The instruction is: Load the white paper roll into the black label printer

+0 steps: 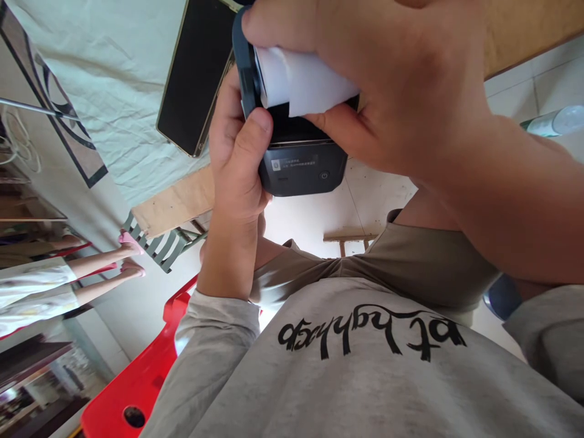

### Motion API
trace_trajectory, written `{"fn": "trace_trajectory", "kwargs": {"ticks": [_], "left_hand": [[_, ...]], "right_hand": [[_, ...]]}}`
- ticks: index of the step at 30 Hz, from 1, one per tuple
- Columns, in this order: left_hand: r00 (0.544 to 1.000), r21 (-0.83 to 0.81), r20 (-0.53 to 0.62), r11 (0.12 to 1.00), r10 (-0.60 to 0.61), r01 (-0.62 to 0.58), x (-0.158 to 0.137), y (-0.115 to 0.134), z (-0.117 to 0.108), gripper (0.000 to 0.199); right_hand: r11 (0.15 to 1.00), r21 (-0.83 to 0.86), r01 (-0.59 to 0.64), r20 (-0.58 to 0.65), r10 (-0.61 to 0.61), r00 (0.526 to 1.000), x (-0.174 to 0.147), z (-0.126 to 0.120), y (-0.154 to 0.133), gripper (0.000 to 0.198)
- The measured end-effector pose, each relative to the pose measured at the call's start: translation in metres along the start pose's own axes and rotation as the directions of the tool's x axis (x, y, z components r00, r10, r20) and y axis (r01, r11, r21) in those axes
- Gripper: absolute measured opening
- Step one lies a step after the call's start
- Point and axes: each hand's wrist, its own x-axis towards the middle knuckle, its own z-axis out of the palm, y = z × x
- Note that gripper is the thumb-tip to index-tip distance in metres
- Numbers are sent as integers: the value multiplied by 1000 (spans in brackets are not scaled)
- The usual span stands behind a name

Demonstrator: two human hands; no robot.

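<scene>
A small dark thermal printer [301,169] with a power button is held up in front of me, its cover [245,61] raised. Inside its compartment lies a white paper roll [314,82], with the loose end of the paper hanging over the front. My left hand [239,143] grips the printer's left side, thumb on the edge by the compartment. From the right, my right hand [378,73] closes over the roll. One of its fingertips touches the raised cover, another presses under the paper's loose end; the remaining fingers are hidden. Beside the printer lies a black-screened smartphone [194,76].
A pale green cloth [114,79] covers the table, whose wooden edge [176,204] shows. A red plastic chair [137,377] is at lower left, a grey-green slatted stool [159,243] beyond it. Another person's legs [103,264] are at far left. A plastic bottle [556,121] appears at right.
</scene>
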Motion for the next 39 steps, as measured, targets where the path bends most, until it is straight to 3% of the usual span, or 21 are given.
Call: {"fn": "trace_trajectory", "kwargs": {"ticks": [4, 5, 6, 8, 10, 12, 16, 19, 21, 24, 27, 30, 33, 39], "left_hand": [[998, 13, 41, 999, -37, 37, -3, 4, 3, 56], [999, 8, -8, 999, -40, 40, -5, 9, 7, 62], [987, 6, -81, 990, -137, 138, -8, 13, 11, 59], [962, -49, -210, 985, -175, 168, -14, 23, 19, 61], [947, -88, -261, 982, -186, 169, -16, 29, 26, 67], [942, -129, -275, 978, -195, 164, -15, 30, 31, 73], [932, -236, -293, 961, -213, 145, -6, 20, 28, 74], [940, -235, -272, 961, -208, 145, -2, 10, 20, 64], [973, -212, -166, 970, -159, 122, -1, 6, 14, 54], [998, -213, 1, 975, -68, 66, -3, 9, 11, 44], [992, -211, -7, 969, -130, 125, -6, 20, 16, 46], [993, -197, -3, 973, -120, 117, -7, 27, 20, 46], [992, -122, -8, 985, -122, 120, -6, 28, 20, 41], [992, -125, -9, 985, -125, 123, -7, 26, 19, 42]], "right_hand": [[966, 112, -231, 41, 228, 973, -2, 0, -2, 90], [950, 132, -284, 50, 280, 959, -2, -1, -3, 83], [937, 148, -316, 59, 310, 949, -2, -2, -4, 79], [932, 133, -338, 64, 332, 941, 0, -4, -6, 74], [935, 80, -347, 68, 342, 937, 3, -6, -8, 73], [915, 95, -393, 60, 389, 919, 5, -7, -8, 82], [829, 371, -419, -20, 458, 889, 5, -5, -6, 114], [841, 362, -401, -79, 457, 886, 7, -1, -2, 111], [842, 319, -435, -94, 485, 870, 8, 5, 3, 108], [862, 345, -371, -111, 430, 896, 10, 18, 15, 84], [876, 386, -289, -135, 363, 922, 9, 33, 29, 64], [864, 457, -214, -184, 327, 927, 8, 46, 41, 79], [830, 556, -47, -277, 238, 931, 5, 56, 50, 98], [868, 492, 67, -397, 156, 904, 1, 61, 66, 90]]}}
